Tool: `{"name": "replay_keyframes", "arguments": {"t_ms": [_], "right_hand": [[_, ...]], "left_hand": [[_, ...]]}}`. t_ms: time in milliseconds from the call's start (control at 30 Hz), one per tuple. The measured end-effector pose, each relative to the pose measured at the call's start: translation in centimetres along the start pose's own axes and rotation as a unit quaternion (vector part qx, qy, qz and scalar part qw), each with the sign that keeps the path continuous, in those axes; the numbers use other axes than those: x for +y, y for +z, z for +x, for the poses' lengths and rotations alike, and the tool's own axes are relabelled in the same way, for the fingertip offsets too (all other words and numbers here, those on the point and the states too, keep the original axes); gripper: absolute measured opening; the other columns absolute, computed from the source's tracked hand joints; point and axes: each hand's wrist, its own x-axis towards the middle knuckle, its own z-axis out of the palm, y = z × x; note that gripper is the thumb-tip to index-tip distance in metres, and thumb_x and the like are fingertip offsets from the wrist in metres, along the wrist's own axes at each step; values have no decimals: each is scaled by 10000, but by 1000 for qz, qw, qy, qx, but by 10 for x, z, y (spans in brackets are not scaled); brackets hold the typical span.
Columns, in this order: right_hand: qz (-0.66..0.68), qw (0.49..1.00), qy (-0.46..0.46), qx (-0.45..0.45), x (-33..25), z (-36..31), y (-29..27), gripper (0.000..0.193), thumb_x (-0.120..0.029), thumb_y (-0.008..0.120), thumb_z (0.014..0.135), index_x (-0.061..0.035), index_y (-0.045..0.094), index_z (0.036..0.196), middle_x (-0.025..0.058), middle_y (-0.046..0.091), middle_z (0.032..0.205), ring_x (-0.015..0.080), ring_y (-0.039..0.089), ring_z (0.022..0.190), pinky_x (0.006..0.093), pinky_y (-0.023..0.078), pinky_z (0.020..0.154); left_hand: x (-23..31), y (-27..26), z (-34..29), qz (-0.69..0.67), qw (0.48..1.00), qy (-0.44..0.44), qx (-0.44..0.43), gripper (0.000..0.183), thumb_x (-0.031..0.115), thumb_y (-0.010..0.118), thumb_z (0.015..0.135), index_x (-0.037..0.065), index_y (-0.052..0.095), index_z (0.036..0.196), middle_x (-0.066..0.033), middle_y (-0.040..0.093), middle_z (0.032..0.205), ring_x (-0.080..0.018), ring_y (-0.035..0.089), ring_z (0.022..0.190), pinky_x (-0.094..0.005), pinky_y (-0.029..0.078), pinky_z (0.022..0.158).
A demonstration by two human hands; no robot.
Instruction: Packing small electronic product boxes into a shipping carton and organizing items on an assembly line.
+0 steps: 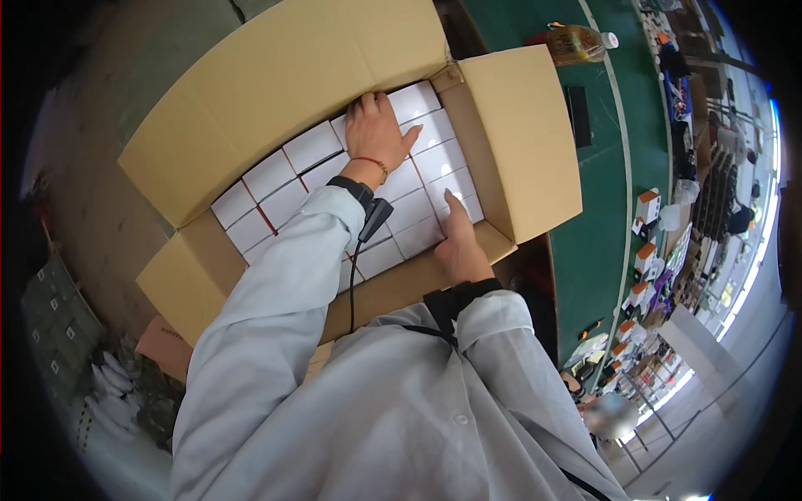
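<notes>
Flat left hand (378, 129), right hand (459, 242) — white boxes (434, 159)

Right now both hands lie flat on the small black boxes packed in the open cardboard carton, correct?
Not quite: the small boxes are white, not black. The head view shows the left hand and right hand lying on them inside the open cardboard carton.

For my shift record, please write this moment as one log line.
left hand: flat on small white boxes | right hand: on white boxes at near wall | carton: open, flaps out | bottle: on green table
</notes>
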Motion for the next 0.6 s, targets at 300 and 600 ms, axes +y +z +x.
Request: {"name": "replay_keyframes", "arguments": {"t_ms": [300,600], "right_hand": [[65,995,-48,53,-3,-24,6,989,-501,746,864,69,331,1556,223,382,1595,366,437,1422,552,362,1157],[64,998,20,-3,-19,-33,14,981,-587,700,885,-58,293,1605,159,175,1701,299,227,1519,436,244,1187]], "left_hand": [[-7,-4,12,22,999,-13,-25,724,582,631,916,-20,604,1315,-240,662,1305,-387,620,1233,-472,474,1062],[-10,-37,37,3,964,-92,-249,601,553,616,924,-6,709,1126,-226,737,1110,-405,706,1039,-497,558,917]]}}
